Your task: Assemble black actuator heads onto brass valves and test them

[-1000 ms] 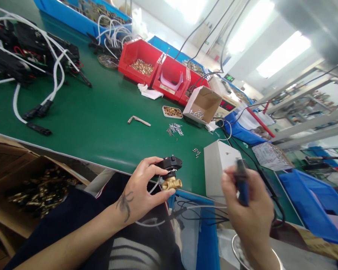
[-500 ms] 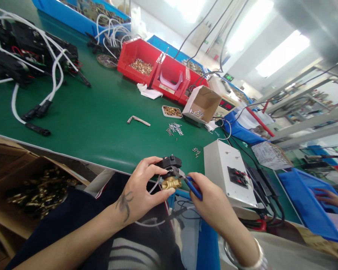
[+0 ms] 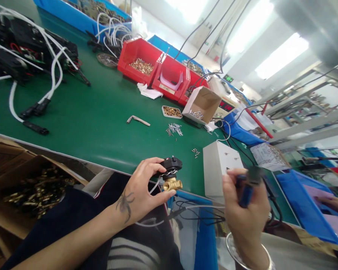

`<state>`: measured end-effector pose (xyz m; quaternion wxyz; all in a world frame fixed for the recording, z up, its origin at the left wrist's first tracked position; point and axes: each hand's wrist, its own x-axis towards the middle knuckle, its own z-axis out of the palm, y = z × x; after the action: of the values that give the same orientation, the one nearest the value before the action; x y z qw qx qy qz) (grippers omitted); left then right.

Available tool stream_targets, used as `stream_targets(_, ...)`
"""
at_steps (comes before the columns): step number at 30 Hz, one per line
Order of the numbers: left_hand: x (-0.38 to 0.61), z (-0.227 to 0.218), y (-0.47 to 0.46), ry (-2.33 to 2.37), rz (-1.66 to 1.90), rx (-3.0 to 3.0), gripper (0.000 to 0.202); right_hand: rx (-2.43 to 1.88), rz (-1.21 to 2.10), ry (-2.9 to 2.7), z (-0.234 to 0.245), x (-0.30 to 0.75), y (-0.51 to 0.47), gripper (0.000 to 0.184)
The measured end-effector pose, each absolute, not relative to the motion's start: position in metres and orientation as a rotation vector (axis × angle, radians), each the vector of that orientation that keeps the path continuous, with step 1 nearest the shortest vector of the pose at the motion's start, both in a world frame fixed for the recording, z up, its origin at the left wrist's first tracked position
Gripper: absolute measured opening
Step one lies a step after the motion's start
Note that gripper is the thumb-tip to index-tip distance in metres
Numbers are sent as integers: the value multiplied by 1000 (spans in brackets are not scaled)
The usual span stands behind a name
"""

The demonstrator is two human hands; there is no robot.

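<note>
My left hand [image 3: 142,187] grips a small valve [image 3: 171,174] with a black top and a brass body, held just over the near edge of the green table [image 3: 95,116]. A white wire hangs from the valve toward my lap. My right hand [image 3: 246,204] is closed around blue-handled pliers [image 3: 246,189], raised to the right of the valve in front of a white box [image 3: 218,165]. The pliers are blurred and their tip does not touch the valve.
Red bins [image 3: 157,69] of brass parts, an open cardboard box [image 3: 202,103], a small tray [image 3: 172,111], loose pins [image 3: 175,129] and a metal key [image 3: 138,120] lie on the table. Black units with white cables [image 3: 30,48] are far left. A carton of brass fittings [image 3: 33,189] sits lower left. Another person's hand [image 3: 334,204] is at right.
My right hand has pulled the pliers away from the valve, back to the right and upward. The left hand keeps the valve in nearly the same place.
</note>
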<state>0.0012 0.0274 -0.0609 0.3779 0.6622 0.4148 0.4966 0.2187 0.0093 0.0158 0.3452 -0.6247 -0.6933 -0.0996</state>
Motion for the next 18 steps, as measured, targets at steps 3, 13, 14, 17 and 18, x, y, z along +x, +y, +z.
stream_targets(3, 2, -61, 28, 1059, 1276, 1677, 40, -1582, -141, -2016, 13, 218, 11, 17)
stream_targets(13, 4, -60, 27, 1068, 1237, 1722, 65, -1546, -177, -2051, 8, 220, 12, 20)
stream_targets(14, 5, -60, 27, 1076, 1231, 1741, 66, -1541, -81, -2235, 9, 220, 13, 22)
stream_targets(17, 6, -63, 26, 1083, 1232, 1768, 64, -1562, -77, -2316, 15, 221, 14, 23)
stream_targets(18, 6, -64, 27, 1082, 1248, 1765, 62, -1567, -172, -2151, 17, 222, 13, 20)
